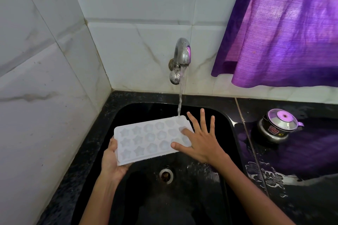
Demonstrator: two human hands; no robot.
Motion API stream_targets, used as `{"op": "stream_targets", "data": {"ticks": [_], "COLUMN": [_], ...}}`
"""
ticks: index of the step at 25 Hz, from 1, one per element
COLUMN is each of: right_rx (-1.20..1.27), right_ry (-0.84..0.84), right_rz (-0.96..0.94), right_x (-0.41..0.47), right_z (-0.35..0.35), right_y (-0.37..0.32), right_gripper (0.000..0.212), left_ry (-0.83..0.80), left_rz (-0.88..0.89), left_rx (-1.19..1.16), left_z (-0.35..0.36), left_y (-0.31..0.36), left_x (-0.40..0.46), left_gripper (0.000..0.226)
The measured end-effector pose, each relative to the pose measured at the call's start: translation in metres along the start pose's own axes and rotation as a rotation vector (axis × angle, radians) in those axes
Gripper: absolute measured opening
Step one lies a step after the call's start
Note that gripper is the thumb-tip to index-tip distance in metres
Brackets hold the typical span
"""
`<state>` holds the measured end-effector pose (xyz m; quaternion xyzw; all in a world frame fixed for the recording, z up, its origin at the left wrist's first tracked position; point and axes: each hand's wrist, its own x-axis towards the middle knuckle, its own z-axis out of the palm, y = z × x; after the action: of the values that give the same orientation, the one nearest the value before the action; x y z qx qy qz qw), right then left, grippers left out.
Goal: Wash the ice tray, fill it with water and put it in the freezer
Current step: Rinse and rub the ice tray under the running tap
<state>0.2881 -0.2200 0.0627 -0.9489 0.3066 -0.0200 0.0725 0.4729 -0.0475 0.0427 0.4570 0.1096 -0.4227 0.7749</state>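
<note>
The white ice tray (151, 139) hangs over the black sink (226, 120), its far right corner under the tap's (180, 56) stream. Left hand (111, 159) grips its near left end. Right hand (203, 140) has fingers (202, 117) spread, thumb and forefinger pressing the right end.

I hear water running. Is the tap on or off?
On. A stream falls from the tap onto the far corner of the ice tray held over the sink.
</note>
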Motion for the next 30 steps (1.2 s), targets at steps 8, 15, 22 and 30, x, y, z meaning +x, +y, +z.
{"op": "stream_targets", "data": {"ticks": [8, 15, 22, 30], "right_rx": [0.167, 0.197, -0.005, -0.05], "right_ry": [-0.04, 0.031, 0.032, 0.017], "right_rz": [0.019, 0.01, 0.017, 0.008], "right_x": [-0.01, -0.029, -0.017, -0.016], "right_z": [0.0, -0.002, -0.003, -0.007], "right_y": [0.004, 0.02, 0.015, 0.01], "right_gripper": [0.087, 0.067, 0.079, 0.089], "left_ry": [-0.001, -0.042, -0.067, -0.083], "left_rz": [0.009, 0.001, -0.001, -0.001], "left_rx": [0.005, 0.006, -0.038, -0.051], "left_z": [0.0, 0.003, 0.004, -0.001], "left_y": [-0.003, 0.002, -0.002, -0.002], "left_x": [0.007, 0.015, 0.021, 0.022], "left_gripper": [0.04, 0.041, 0.032, 0.041]}}
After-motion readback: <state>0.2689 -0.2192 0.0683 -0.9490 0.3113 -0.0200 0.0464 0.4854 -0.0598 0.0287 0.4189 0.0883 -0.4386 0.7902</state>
